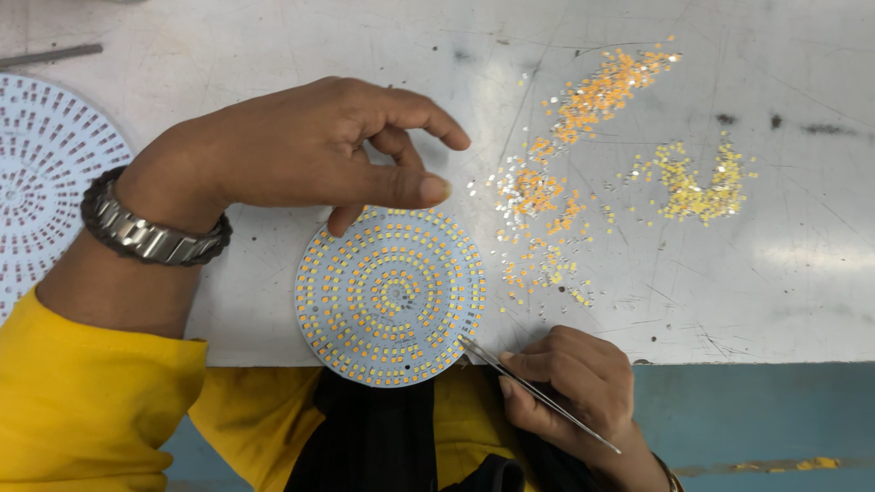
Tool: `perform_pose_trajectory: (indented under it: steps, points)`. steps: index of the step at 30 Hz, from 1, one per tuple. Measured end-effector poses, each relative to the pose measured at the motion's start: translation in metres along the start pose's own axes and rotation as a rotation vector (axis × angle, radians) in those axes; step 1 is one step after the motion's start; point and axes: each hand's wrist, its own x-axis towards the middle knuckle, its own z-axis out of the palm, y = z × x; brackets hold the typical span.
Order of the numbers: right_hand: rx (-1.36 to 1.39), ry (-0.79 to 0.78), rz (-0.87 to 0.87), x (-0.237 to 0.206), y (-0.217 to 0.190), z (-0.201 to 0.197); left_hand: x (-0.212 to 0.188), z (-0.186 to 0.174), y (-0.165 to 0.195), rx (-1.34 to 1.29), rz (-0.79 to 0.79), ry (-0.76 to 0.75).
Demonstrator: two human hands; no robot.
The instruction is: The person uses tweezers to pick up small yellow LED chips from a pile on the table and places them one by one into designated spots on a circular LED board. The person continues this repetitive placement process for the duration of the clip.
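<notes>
Evidently mid-placement of chips. Far left, second board (46, 173), bare. Left hand (301, 150), fingers loosely spread, steadying round board (390, 296) at its top edge. Board at table's (775, 273) near edge, rings mostly filled orange-yellow. Right hand (570, 387) pinching tweezers (533, 392), tips at lower right rim. Next probably calls for another chip from loose heaps (583, 155).

no packages, labels, signs — no screens

Round board front and centre on the table

Round board (390, 296) sits at the table (775, 273) near edge, loose chips (583, 182) scattered right and behind it, second board (46, 182) far left, tweezers (533, 392) touching its right edge.
</notes>
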Motion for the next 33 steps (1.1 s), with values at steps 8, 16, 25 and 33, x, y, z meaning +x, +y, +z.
perform_pose_trajectory:
  steps: [8, 16, 25, 33]
  points:
    - [-0.010, 0.134, 0.251, -0.005, 0.011, -0.021, 0.000, 0.001, 0.002, 0.044, -0.054, 0.018]
    - [-0.051, 0.073, 0.109, 0.001, 0.010, -0.019, 0.001, 0.001, 0.000, 0.062, -0.071, 0.004]
    - [-0.072, 0.146, 0.209, -0.002, 0.009, -0.018, 0.000, 0.001, -0.001, 0.056, -0.065, 0.008]
    - [-0.063, 0.110, 0.139, 0.000, 0.010, -0.017, 0.001, 0.000, -0.001, 0.036, -0.041, -0.005]
